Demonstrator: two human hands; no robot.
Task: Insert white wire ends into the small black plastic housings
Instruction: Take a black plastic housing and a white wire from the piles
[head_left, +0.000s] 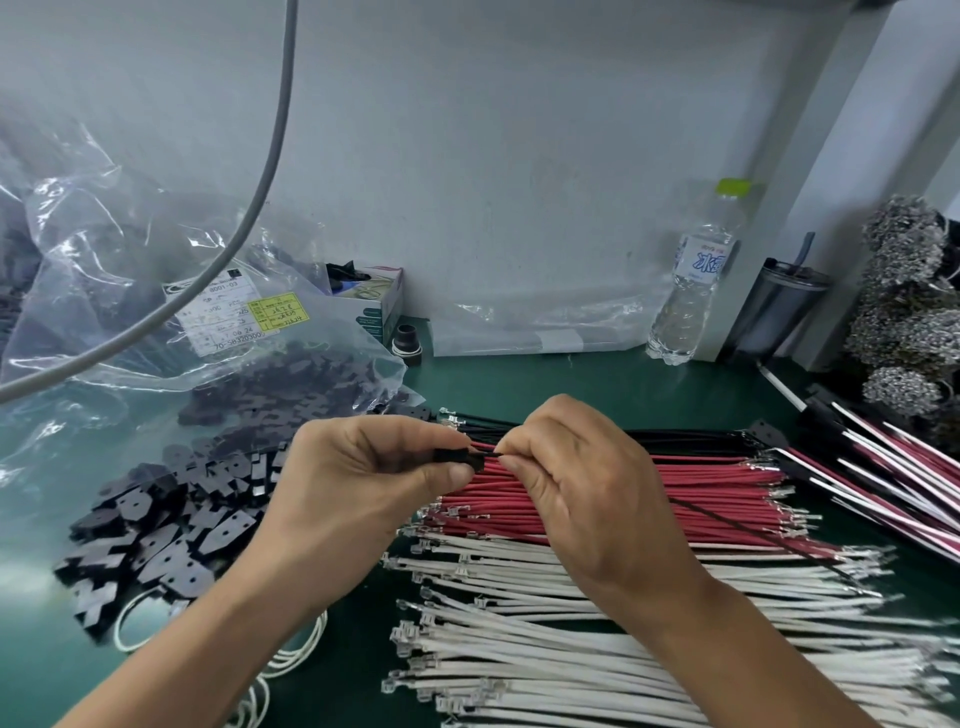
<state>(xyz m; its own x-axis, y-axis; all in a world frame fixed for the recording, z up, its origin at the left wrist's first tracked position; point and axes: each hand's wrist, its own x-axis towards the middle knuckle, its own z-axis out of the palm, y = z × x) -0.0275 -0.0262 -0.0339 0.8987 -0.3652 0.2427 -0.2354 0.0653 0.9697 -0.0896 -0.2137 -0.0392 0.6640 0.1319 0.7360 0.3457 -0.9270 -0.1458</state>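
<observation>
My left hand pinches a small black plastic housing between thumb and forefinger. My right hand pinches a thin black wire at the housing's right end; the wire trails down to the right. The two hands meet above the bundles. White wires with metal terminals lie in a flat pile under my right forearm. Red wires lie beyond them, and black wires behind those. Loose black housings are heaped at the left.
A clear plastic bag with labels and more black parts fills the left. A water bottle and a dark tumbler stand by the wall. Assembled red, white and black harnesses lie at the right, near metallic terminal clusters.
</observation>
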